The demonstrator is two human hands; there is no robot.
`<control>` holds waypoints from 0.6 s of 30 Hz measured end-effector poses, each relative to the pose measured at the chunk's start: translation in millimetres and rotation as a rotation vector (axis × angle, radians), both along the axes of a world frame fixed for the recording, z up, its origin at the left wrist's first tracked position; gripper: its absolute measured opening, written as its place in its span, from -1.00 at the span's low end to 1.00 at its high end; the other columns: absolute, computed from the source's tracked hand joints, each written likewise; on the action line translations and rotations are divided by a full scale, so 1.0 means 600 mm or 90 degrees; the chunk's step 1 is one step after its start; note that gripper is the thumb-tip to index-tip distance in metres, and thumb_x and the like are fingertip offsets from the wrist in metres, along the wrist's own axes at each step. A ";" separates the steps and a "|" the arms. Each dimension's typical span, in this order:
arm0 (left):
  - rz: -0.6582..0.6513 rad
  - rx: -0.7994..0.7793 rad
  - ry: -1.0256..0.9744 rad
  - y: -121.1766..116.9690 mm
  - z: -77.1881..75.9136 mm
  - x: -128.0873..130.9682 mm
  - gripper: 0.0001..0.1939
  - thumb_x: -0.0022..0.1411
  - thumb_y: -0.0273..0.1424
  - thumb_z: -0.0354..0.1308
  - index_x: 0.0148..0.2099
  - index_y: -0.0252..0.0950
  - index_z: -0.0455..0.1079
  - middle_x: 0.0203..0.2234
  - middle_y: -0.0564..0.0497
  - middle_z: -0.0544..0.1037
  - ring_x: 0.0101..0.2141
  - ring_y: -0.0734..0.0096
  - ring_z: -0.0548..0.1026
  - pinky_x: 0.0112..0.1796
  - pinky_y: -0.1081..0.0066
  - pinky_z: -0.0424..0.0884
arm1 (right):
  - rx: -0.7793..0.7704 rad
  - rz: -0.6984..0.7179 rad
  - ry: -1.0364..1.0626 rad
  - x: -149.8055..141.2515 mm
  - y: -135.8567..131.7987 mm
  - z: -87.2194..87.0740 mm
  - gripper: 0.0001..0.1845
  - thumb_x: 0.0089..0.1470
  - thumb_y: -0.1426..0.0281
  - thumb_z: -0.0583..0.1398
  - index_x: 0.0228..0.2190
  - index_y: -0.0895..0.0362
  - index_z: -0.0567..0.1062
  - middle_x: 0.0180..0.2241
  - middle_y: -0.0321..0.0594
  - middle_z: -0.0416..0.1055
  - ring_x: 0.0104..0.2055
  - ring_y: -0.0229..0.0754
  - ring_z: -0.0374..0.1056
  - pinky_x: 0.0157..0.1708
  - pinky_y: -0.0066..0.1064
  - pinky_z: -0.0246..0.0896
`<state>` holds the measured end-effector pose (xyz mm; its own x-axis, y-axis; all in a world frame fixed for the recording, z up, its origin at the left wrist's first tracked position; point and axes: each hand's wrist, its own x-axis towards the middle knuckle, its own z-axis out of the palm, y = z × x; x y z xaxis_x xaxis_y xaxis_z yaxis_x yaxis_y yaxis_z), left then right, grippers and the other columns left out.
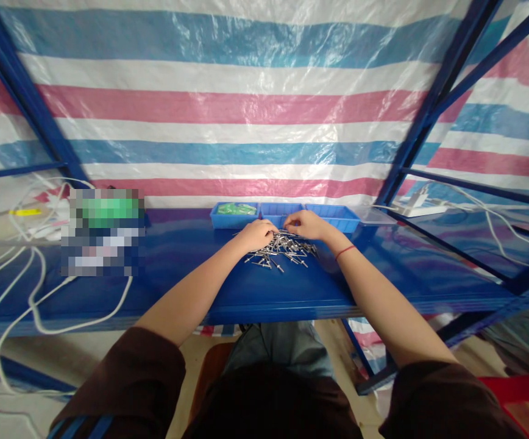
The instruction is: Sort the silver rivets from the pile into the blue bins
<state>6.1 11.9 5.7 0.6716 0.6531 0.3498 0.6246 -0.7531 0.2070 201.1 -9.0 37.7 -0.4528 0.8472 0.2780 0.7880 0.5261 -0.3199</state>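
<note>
A loose pile of silver blind rivets [287, 249], with long thin pins, lies on the blue tabletop [264, 289]. At the pile's back left edge is my left hand [259, 234], its fingers curled down onto the rivets. My right hand [308, 225] hovers over the back right of the pile, thumb and fingertips pinched together at the front edge of the middle blue bin [273, 210]. What sits between the fingertips of either hand is too small to make out. The left blue bin [216, 221] contains green-and-white packets [237, 209].
A right blue bin [337, 213] adjoins the middle one. White cables [40, 305] loop across the table's left side, near a blurred green item [109, 210]. A power strip [422, 207] lies at right. Blue metal posts [422, 116] and a striped plastic sheet [246, 110] enclose the bench.
</note>
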 end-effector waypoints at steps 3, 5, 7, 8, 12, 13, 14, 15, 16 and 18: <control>-0.005 -0.002 0.019 -0.003 0.006 0.000 -0.68 0.19 -0.57 -0.04 -0.16 -0.29 0.52 -0.14 -0.02 0.55 -0.10 0.33 0.48 0.01 0.36 0.35 | -0.027 -0.018 -0.118 -0.013 -0.007 -0.004 -0.65 -0.01 0.52 0.08 -0.23 0.20 0.59 -0.33 -0.15 0.55 -0.34 -0.20 0.40 -0.29 -0.44 0.19; -0.003 0.000 0.027 -0.003 0.008 -0.001 -0.68 0.19 -0.57 -0.04 -0.18 -0.30 0.52 -0.16 -0.03 0.56 -0.11 0.32 0.48 0.00 0.36 0.35 | -0.014 -0.048 -0.174 -0.020 -0.010 -0.003 -0.64 0.00 0.53 0.07 -0.21 0.17 0.59 -0.29 -0.13 0.56 -0.29 -0.17 0.42 -0.26 -0.43 0.19; -0.004 0.002 0.033 -0.002 0.008 -0.001 -0.69 0.19 -0.57 -0.04 -0.18 -0.30 0.52 -0.17 -0.03 0.56 -0.12 0.31 0.49 -0.02 0.35 0.36 | -0.008 -0.071 -0.205 -0.024 -0.013 -0.002 -0.65 0.02 0.51 0.07 -0.23 0.16 0.60 -0.27 -0.12 0.56 -0.24 -0.14 0.43 -0.24 -0.43 0.19; -0.006 0.003 0.034 -0.001 0.007 -0.001 -0.69 0.18 -0.57 -0.04 -0.18 -0.30 0.52 -0.17 -0.03 0.56 -0.13 0.31 0.49 -0.02 0.35 0.36 | -0.006 -0.080 -0.214 -0.024 -0.013 -0.001 -0.66 0.03 0.50 0.07 -0.24 0.15 0.60 -0.26 -0.11 0.56 -0.23 -0.13 0.43 -0.23 -0.42 0.20; -0.007 0.004 0.027 0.001 0.004 -0.002 -0.69 0.20 -0.55 -0.05 -0.18 -0.29 0.51 -0.18 -0.03 0.56 -0.12 0.32 0.49 -0.01 0.35 0.36 | 0.009 -0.096 -0.239 -0.021 -0.009 -0.004 -0.65 0.06 0.47 0.06 -0.17 0.11 0.57 -0.21 -0.12 0.55 -0.20 -0.12 0.44 -0.20 -0.39 0.21; -0.006 0.006 0.026 0.002 0.003 -0.002 -0.69 0.20 -0.54 -0.05 -0.18 -0.29 0.51 -0.18 -0.03 0.56 -0.12 0.32 0.49 -0.01 0.35 0.35 | 0.012 -0.099 -0.244 -0.021 -0.007 -0.006 -0.65 0.07 0.47 0.06 -0.16 0.11 0.57 -0.20 -0.11 0.55 -0.19 -0.11 0.44 -0.19 -0.39 0.21; -0.005 0.007 0.025 0.002 0.002 -0.002 -0.70 0.21 -0.54 -0.05 -0.18 -0.29 0.51 -0.18 -0.03 0.56 -0.12 0.32 0.49 0.00 0.35 0.35 | 0.013 -0.102 -0.247 -0.021 -0.006 -0.008 -0.65 0.08 0.46 0.06 -0.16 0.10 0.56 -0.20 -0.11 0.54 -0.18 -0.11 0.43 -0.19 -0.38 0.21; -0.005 0.007 0.026 0.002 0.002 -0.002 -0.70 0.21 -0.54 -0.05 -0.18 -0.28 0.51 -0.19 -0.03 0.56 -0.12 0.33 0.49 -0.01 0.35 0.35 | 0.013 -0.109 -0.249 -0.022 -0.005 -0.009 -0.66 0.07 0.46 0.07 -0.17 0.10 0.57 -0.20 -0.10 0.54 -0.18 -0.10 0.43 -0.19 -0.38 0.21; -0.004 0.007 0.027 0.003 0.001 -0.002 -0.70 0.21 -0.53 -0.05 -0.18 -0.28 0.51 -0.19 -0.03 0.56 -0.12 0.33 0.49 -0.01 0.35 0.35 | 0.013 -0.118 -0.248 -0.023 -0.004 -0.010 -0.67 0.06 0.46 0.08 -0.18 0.10 0.57 -0.20 -0.10 0.54 -0.18 -0.09 0.43 -0.20 -0.38 0.21; -0.002 0.004 0.028 0.004 0.000 -0.002 -0.70 0.21 -0.53 -0.05 -0.17 -0.27 0.51 -0.18 -0.02 0.55 -0.11 0.33 0.48 -0.01 0.35 0.35 | 0.012 -0.135 -0.242 -0.024 -0.004 -0.010 -0.69 0.04 0.46 0.10 -0.20 0.10 0.57 -0.21 -0.09 0.54 -0.17 -0.09 0.43 -0.21 -0.38 0.21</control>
